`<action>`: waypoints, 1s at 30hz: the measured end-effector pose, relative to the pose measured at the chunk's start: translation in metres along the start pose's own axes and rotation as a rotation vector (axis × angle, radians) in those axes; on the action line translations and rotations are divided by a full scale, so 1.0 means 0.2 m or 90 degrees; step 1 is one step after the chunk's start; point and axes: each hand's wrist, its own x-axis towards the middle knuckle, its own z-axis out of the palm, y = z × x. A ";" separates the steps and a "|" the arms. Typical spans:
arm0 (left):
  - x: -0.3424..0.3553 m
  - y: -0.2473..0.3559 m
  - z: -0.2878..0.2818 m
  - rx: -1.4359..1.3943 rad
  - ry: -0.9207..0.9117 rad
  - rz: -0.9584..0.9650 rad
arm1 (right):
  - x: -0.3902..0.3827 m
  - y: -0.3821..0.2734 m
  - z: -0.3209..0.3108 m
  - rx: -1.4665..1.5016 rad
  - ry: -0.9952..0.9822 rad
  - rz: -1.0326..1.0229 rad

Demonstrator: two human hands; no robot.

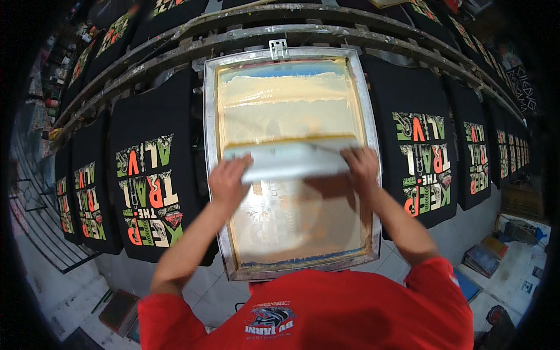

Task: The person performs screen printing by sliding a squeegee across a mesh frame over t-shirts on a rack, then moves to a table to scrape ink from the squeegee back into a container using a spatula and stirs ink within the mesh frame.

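The bare left hand (229, 179) is curled tight on one end of a long, silvery metal squeegee (294, 162), the bare right hand (362, 169) clamped on the other; the tool spans the middle of a rectangular, grey metal-framed printing screen (211, 116).

Squeegee (294, 162) blurred; surface beneath screen (280, 230) hidden; red shirt (350, 306) cut by lower edge.

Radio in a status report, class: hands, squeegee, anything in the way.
Left hand, right hand: gripping squeegee, one near each end. Squeegee crosswise over framed screen, contact unclear. Pale ink band on far side; no obstruction visible.
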 end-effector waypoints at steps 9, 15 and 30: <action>1.26 -0.42 -0.23 -0.042 -0.476 -0.128 | 1.27 0.37 -0.21 0.062 -0.520 0.107; 0.26 0.14 -0.60 0.037 -0.299 -0.064 | 0.18 -0.08 -0.55 0.074 -0.221 -0.053; -1.07 0.60 -0.65 -0.192 -0.144 0.006 | -0.97 -0.71 -0.80 0.144 -0.241 -0.005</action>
